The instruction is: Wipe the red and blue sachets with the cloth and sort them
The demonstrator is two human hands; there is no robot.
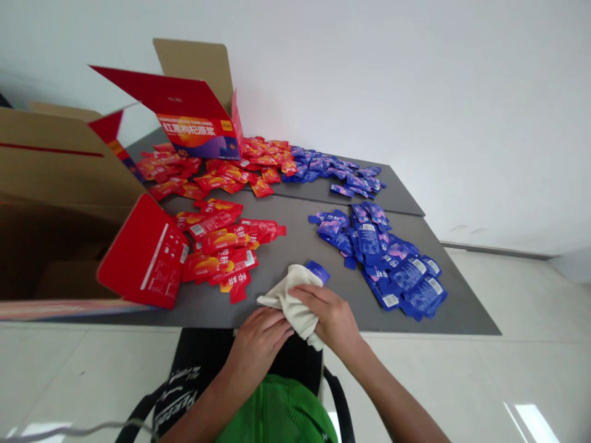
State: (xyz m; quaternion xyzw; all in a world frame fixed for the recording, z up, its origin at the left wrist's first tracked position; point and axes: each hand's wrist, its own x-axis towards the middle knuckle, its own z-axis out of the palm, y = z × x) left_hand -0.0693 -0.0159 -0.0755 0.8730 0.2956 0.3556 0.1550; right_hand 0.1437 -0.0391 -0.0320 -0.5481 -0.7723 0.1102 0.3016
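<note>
Fingers of the right hand (336, 315) grasped the cloth (298, 292) against a blue pouch (319, 271), perhaps for steadiness; the left hand (259, 337), at near left, had an unclear grip.

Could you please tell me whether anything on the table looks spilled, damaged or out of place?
Nothing stands out: the red pouches and blue pouches lie jumbled but grouped by colour, and no spill shows. The crumpled cloth is held in the right hand.

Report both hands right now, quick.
Left hand: curled against the cloth; cannot tell whether it grips anything.
Right hand: closed, holding the cloth; a blue pouch pokes out from under it.
</note>
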